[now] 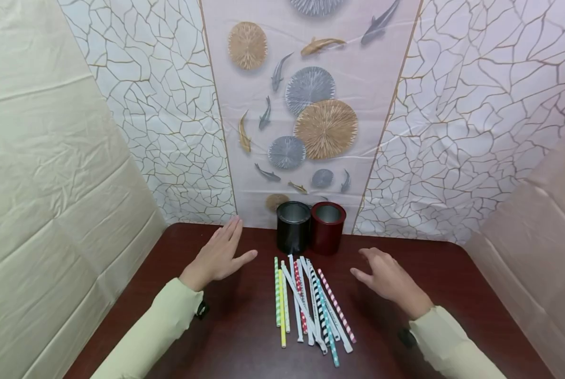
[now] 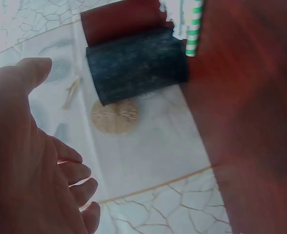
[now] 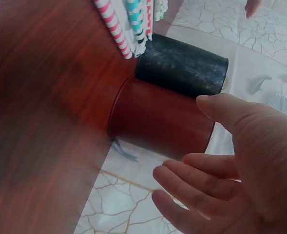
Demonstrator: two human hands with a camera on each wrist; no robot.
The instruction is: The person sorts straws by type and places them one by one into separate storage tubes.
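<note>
Paper straws lie in a loose bundle on the table, among them a yellow one (image 1: 282, 310), a pink striped one (image 1: 335, 302) and several in white wrappers (image 1: 297, 300). Behind them stand a black can (image 1: 294, 231) and a dark red can (image 1: 327, 231), side by side and open at the top. To the left of the straws my left hand (image 1: 219, 255) hovers with its fingers extended and thumb spread, holding nothing. My right hand (image 1: 385, 273) is to the right of the straws, its fingers relaxed and also holding nothing. Both cans show in each wrist view.
The dark reddish-brown table (image 1: 244, 337) carries the cans near its back edge. A patterned cloth (image 1: 182, 131) hangs directly behind them, and plain pale cloth (image 1: 50, 210) hangs along both sides.
</note>
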